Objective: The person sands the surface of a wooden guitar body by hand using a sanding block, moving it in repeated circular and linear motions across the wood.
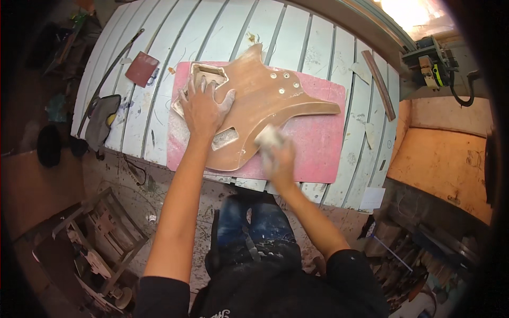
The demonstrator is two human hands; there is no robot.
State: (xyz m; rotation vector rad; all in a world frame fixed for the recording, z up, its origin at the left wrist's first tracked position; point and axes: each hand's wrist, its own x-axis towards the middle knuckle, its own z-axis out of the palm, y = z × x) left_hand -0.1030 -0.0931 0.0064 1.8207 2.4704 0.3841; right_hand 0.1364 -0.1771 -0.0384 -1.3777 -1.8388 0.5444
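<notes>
Currently L hand [202, 108] spread flat, pinning guitar body [260, 100] on pink mat [318, 143]; R hand [278, 159] pinching sanding pad [268, 139]. Body looks stiff, dusty-slick; hold by edges.

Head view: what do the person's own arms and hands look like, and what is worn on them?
Both forearms are bare from short black sleeves at the upper arms. No gloves, watch or rings show. The left hand looks dusted with pale powder, its fingers distinct. The right hand is motion-blurred, so details there cannot be told.
</notes>
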